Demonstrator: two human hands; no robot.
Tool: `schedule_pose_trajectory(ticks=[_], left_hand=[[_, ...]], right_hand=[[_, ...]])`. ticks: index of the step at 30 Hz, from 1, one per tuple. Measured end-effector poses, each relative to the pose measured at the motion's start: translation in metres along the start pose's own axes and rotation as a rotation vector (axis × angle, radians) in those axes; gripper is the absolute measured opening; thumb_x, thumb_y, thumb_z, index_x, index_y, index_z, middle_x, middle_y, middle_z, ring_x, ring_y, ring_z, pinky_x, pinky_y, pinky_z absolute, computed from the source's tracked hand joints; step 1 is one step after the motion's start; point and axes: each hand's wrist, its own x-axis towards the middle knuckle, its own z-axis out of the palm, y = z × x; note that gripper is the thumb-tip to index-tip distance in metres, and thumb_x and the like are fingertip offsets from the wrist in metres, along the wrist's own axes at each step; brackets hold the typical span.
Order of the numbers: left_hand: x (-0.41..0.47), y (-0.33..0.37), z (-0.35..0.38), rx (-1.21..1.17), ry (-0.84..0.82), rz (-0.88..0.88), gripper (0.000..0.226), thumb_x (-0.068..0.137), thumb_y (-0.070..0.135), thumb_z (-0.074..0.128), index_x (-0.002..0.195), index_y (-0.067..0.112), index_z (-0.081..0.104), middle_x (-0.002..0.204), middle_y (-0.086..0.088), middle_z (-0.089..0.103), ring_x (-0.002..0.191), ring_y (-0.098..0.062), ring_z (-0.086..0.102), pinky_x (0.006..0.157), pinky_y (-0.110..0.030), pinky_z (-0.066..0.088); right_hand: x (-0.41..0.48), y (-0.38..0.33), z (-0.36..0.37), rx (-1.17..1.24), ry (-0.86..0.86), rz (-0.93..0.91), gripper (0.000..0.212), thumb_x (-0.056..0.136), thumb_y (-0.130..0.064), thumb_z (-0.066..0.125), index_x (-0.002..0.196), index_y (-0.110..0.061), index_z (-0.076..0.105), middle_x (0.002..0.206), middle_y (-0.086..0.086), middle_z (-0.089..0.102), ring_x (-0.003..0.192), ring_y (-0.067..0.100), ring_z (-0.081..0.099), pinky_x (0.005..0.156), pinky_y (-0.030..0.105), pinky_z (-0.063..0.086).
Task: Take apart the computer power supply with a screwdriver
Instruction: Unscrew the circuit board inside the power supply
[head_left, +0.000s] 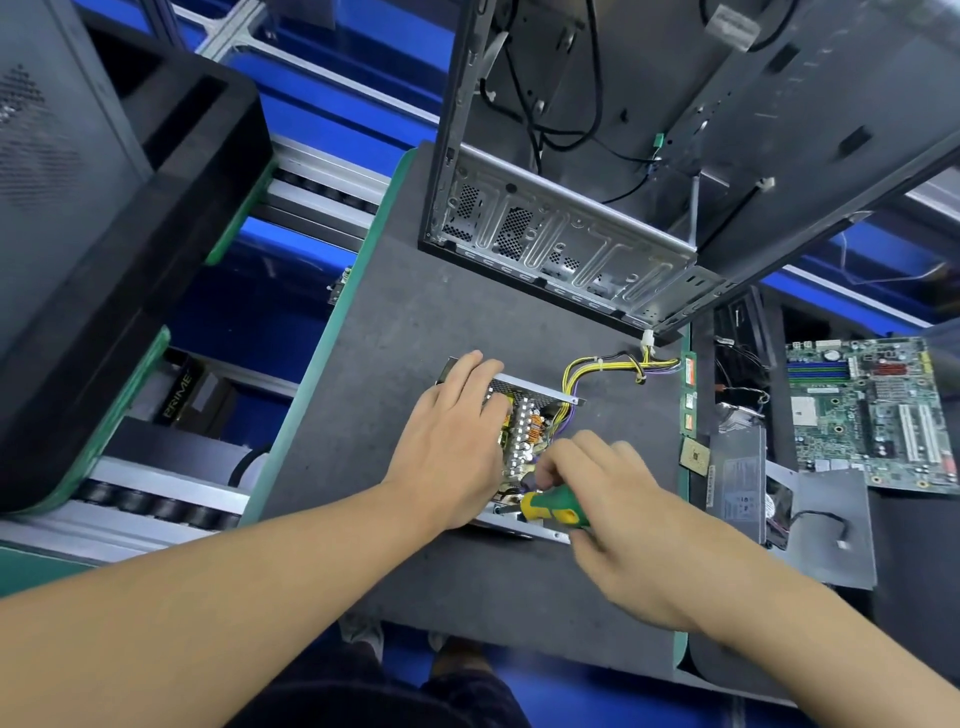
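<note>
Now the opened power supply (524, 431) is pinned to the counter (415, 312) under the flat, straight fingers of the left hand (452, 447); the screwdriver (556, 509) is clamped in the right hand (613, 499), laid almost level, tip aimed leftward at the near edge.

Power supply (519, 426) sits mid-mat (395, 322), toward the front. Left hand (452, 447) lies flat on its left half. Right hand (618, 499) grips the screwdriver (556, 512) at its front edge. Cables (608, 369) run back-right toward the case (561, 234) standing behind. Memory stick (688, 395) and chip (695, 457) lie on the mat's right edge, motherboard (872, 410) further right. Second case (62, 182) far left, across the rollers (156, 506).
</note>
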Motion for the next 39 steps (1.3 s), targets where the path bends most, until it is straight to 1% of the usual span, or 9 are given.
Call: schedule_pose_trajectory(ticks=[3, 6, 10, 13, 19, 24, 28, 32, 39], left_hand=[[-0.001, 0.000, 0.000, -0.012, 0.010, 0.006, 0.038, 0.086, 0.021, 0.043, 0.122, 0.012, 0.053, 0.157, -0.008, 0.027, 0.151, -0.026, 0.011, 0.103, -0.037, 0.038], [-0.002, 0.000, -0.001, -0.005, 0.000, 0.015, 0.039, 0.084, 0.019, 0.049, 0.122, 0.010, 0.054, 0.156, -0.009, 0.029, 0.151, -0.028, 0.012, 0.102, -0.037, 0.038], [0.000, 0.000, 0.000, 0.005, 0.000, 0.005, 0.037, 0.088, 0.020, 0.044, 0.124, 0.011, 0.052, 0.158, -0.008, 0.025, 0.151, -0.027, 0.008, 0.104, -0.035, 0.036], [-0.001, 0.000, 0.001, -0.014, 0.012, 0.000, 0.036, 0.089, 0.019, 0.043, 0.123, 0.011, 0.053, 0.158, -0.008, 0.026, 0.152, -0.026, 0.009, 0.104, -0.036, 0.038], [0.000, -0.001, 0.000, 0.008, -0.004, 0.009, 0.040, 0.087, 0.022, 0.045, 0.125, 0.012, 0.052, 0.159, -0.008, 0.024, 0.152, -0.026, 0.007, 0.103, -0.034, 0.036], [0.000, -0.001, 0.001, 0.010, -0.001, 0.005, 0.040, 0.088, 0.022, 0.042, 0.126, 0.014, 0.051, 0.160, -0.006, 0.022, 0.152, -0.025, 0.005, 0.104, -0.033, 0.035], [0.000, -0.001, 0.000, 0.009, -0.010, 0.007, 0.038, 0.089, 0.023, 0.043, 0.126, 0.014, 0.050, 0.160, -0.006, 0.021, 0.152, -0.025, 0.003, 0.105, -0.033, 0.035], [-0.001, -0.002, -0.002, -0.022, -0.002, 0.012, 0.037, 0.089, 0.021, 0.044, 0.124, 0.014, 0.051, 0.159, -0.006, 0.023, 0.152, -0.024, 0.005, 0.104, -0.033, 0.036], [-0.002, -0.001, -0.001, -0.042, 0.005, 0.014, 0.037, 0.087, 0.020, 0.045, 0.123, 0.013, 0.054, 0.159, -0.006, 0.025, 0.152, -0.024, 0.008, 0.104, -0.034, 0.038]], right_hand=[[-0.002, -0.004, 0.002, 0.038, 0.066, 0.055, 0.022, 0.094, -0.034, 0.048, 0.108, -0.034, 0.031, 0.110, -0.012, 0.032, 0.095, 0.014, 0.043, 0.076, 0.027, 0.038], [-0.002, -0.010, 0.002, -0.035, 0.121, 0.134, 0.022, 0.099, -0.055, 0.027, 0.098, -0.033, 0.023, 0.100, -0.005, 0.043, 0.076, 0.025, 0.056, 0.071, 0.041, 0.047], [0.000, -0.009, -0.001, -0.015, 0.052, 0.035, 0.011, 0.103, -0.033, 0.036, 0.109, -0.030, 0.028, 0.115, -0.008, 0.039, 0.096, 0.019, 0.049, 0.078, 0.031, 0.040], [0.001, -0.008, -0.002, 0.067, -0.025, 0.022, 0.027, 0.092, -0.017, 0.045, 0.105, -0.034, 0.029, 0.106, -0.015, 0.029, 0.099, 0.015, 0.033, 0.075, 0.027, 0.035], [0.007, -0.006, 0.005, 0.015, 0.071, 0.120, 0.017, 0.100, -0.041, 0.045, 0.098, -0.028, 0.034, 0.103, -0.008, 0.040, 0.092, 0.021, 0.052, 0.082, 0.036, 0.045], [0.001, 0.010, -0.001, 0.097, 0.163, 0.104, 0.015, 0.096, -0.032, 0.053, 0.091, -0.031, 0.040, 0.095, -0.013, 0.045, 0.082, 0.002, 0.044, 0.068, 0.020, 0.034], [-0.007, 0.020, -0.007, 0.111, 0.178, 0.107, 0.017, 0.094, -0.032, 0.057, 0.087, -0.033, 0.042, 0.089, -0.017, 0.047, 0.089, -0.015, 0.040, 0.075, 0.011, 0.036], [-0.005, 0.017, 0.001, 0.125, 0.150, 0.106, 0.013, 0.095, -0.035, 0.054, 0.092, -0.033, 0.042, 0.094, -0.015, 0.046, 0.083, -0.003, 0.045, 0.067, 0.020, 0.034], [-0.003, 0.008, 0.010, 0.116, 0.121, 0.124, 0.010, 0.099, -0.034, 0.049, 0.100, -0.028, 0.041, 0.105, -0.011, 0.043, 0.085, 0.014, 0.048, 0.076, 0.031, 0.041]])
